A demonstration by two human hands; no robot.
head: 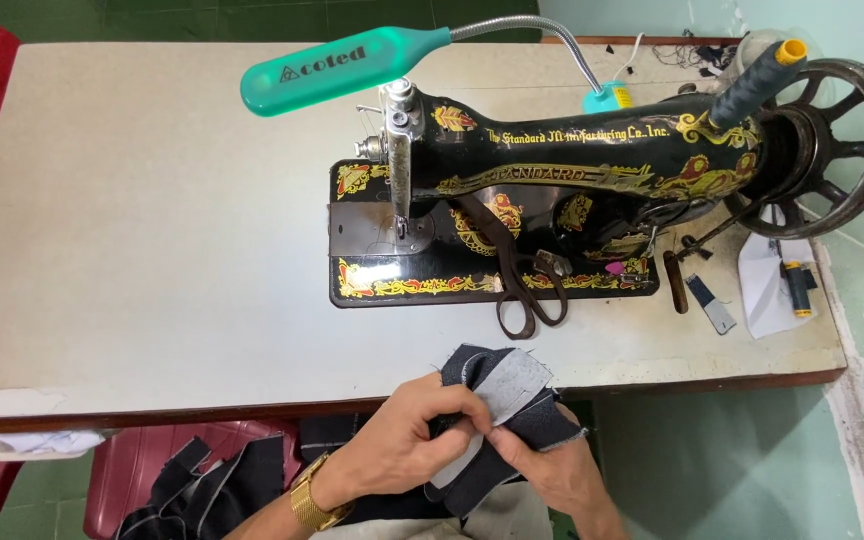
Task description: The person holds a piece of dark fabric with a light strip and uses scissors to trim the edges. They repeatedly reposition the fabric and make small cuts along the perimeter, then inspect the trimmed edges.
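Both hands meet just below the near edge of the desk (152,250), working one small dark fabric piece (497,420) with a grey lining patch (510,385) showing on top. On the left hand (402,440), which wears a gold wristwatch (310,497), the fingers are curled and pressed together over the cloth's left side, thumb on top, pinching it. Coming from the lower right, the right hand (547,465) has thumb and forefinger nipped on the edge of the grey patch, the other fingers tucked under the dark cloth. That fabric sits partly over the desk's near edge, close in front of the scissors (522,290), whose brown handles lie on the desk while the blades rest on the bed of the black, gold-decorated sewing machine (552,190). It stands toward the far right of the desk, its handwheel (832,150) near the right edge. A teal gooseneck lamp (342,65) reaches over the needle end. Near the right edge lie a spool of dark thread (800,285) on white paper (767,290) and a small grey cloth scrap (712,303). More dark fabric (212,490) is heaped on a red chair (142,470) below the desk's near left.
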